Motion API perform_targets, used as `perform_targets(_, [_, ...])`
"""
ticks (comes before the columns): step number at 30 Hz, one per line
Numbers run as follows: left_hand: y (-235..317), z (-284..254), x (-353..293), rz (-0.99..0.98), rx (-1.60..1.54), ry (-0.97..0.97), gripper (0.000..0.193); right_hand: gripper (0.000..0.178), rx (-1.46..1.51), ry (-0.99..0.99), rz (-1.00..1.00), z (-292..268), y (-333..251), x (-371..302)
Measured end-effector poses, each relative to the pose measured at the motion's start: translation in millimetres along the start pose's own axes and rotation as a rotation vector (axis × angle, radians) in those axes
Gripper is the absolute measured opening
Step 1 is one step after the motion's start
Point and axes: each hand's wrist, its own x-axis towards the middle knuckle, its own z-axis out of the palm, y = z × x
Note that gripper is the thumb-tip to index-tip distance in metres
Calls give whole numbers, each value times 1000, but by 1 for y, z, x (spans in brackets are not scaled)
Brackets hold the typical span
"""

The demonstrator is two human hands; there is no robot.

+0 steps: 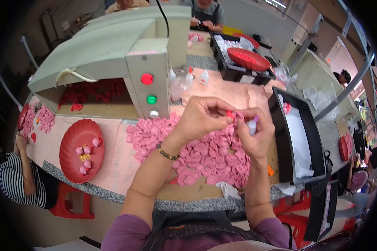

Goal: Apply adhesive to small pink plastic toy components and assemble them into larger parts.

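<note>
Just right of the frame's centre, I have the left hand point(204, 119) pinched on a small red piece point(230, 114). My right hand point(259, 136), fingers curled, grasps a small bottle point(251, 127) and touches a pink piece point(239, 116); the pink pile point(194, 158) fills the frame's centre.

Pink pieces point(199, 161), 5 o'clock: matt. Red dish point(73, 136), 9 o'clock: glossy plastic. Black tray point(317, 144), 3 o'clock: smooth plastic. Machine housing point(100, 54), 10 o'clock, looks metal.

Looks like a small factory workshop tbh. There's a pale green metal machine point(109, 46) with round red point(147, 79) and green buttons point(151, 99), a heap of small pink pieces point(203, 159), and an aproned person point(213, 16) working opposite.
</note>
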Motion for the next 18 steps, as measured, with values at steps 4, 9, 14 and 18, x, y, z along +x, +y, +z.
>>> perform_targets(4, [-10,2,-7,74,62,-19,21,8,-47,-60,-9,-1,-3,-8])
perform_targets(9, [-7,20,-14,88,65,1,29,12,-62,-105,15,-18,3,-17])
perform_targets(14, [-7,19,-16,115,72,-20,33,13,-42,-94,-45,-12,-2,-15])
perform_targets(18, [-8,17,-11,159,79,-47,35,14,-19,-35,-7,-8,-1,-15])
